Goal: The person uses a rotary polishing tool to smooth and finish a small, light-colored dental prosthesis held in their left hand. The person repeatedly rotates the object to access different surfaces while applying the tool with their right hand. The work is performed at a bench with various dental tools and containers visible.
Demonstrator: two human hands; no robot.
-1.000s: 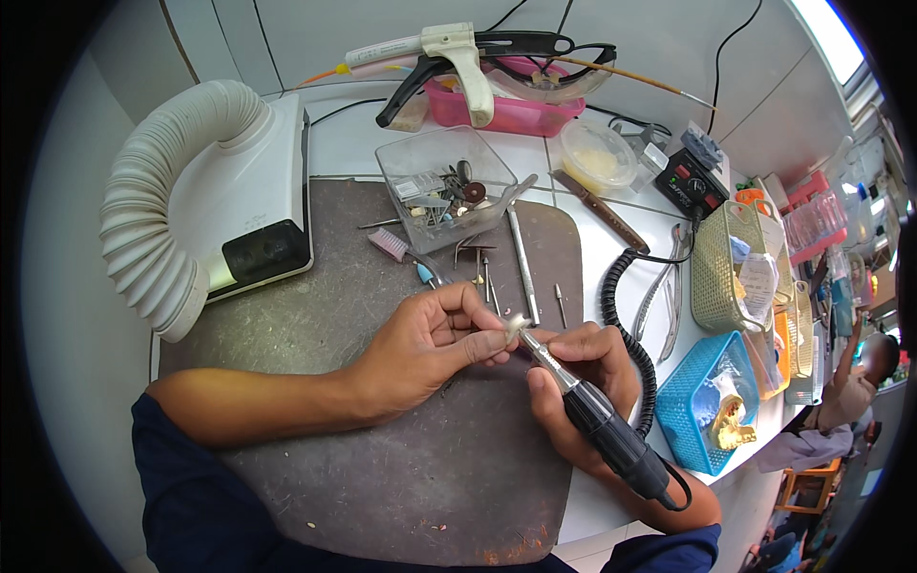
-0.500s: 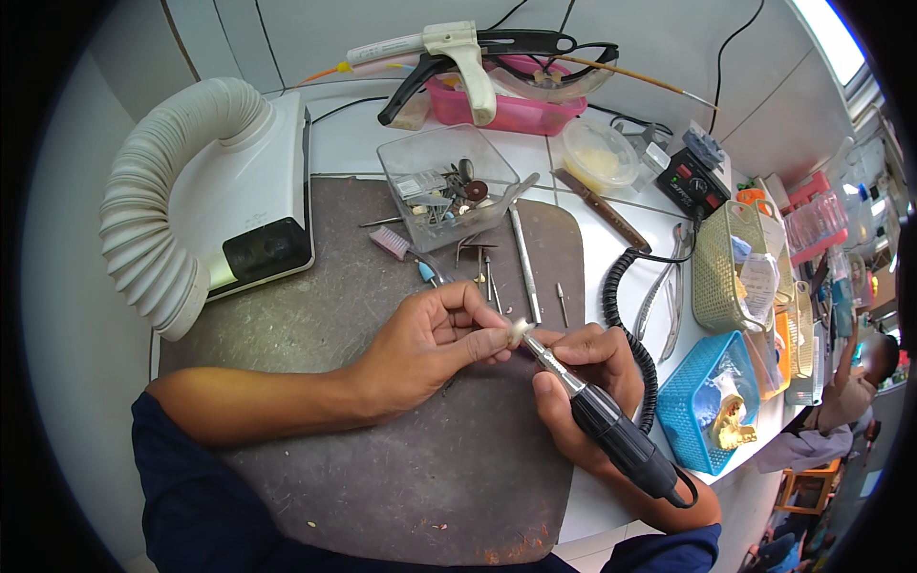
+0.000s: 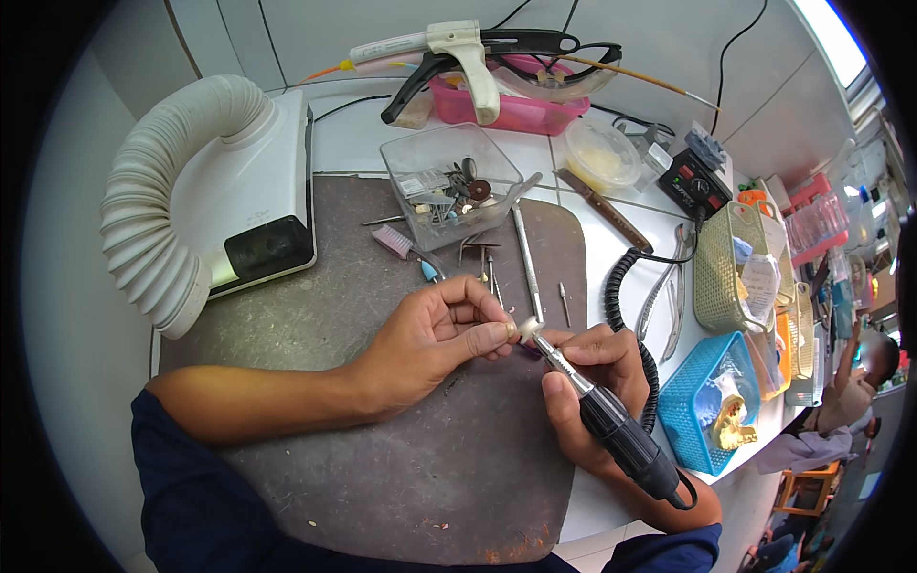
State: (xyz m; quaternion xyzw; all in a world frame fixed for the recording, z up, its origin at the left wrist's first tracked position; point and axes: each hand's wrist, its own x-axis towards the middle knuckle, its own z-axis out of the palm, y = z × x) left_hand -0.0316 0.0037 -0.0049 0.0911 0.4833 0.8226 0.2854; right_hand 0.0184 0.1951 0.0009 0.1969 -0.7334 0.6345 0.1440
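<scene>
My left hand is closed in a pinch of thumb and forefinger around a small pale piece, mostly hidden by the fingertips. Wrapped round a black and silver rotary handpiece is my right hand. A small whitish polishing wheel, blurred, sits at the handpiece's tip, right beside the left fingertips. Whether it touches the piece, I cannot tell. Just beyond both hands lie a metal rod tool, a few burs and a brush with pink bristles.
A clear box of burs and discs stands on the dark mat. To the left is a white unit with a ribbed hose. A coiled cord runs along the right, near a blue basket and a black control box.
My right hand and the handpiece have shifted slightly to the right, carrying the wheel a little away from the left fingertips. My left hand keeps its pinch almost in place.
</scene>
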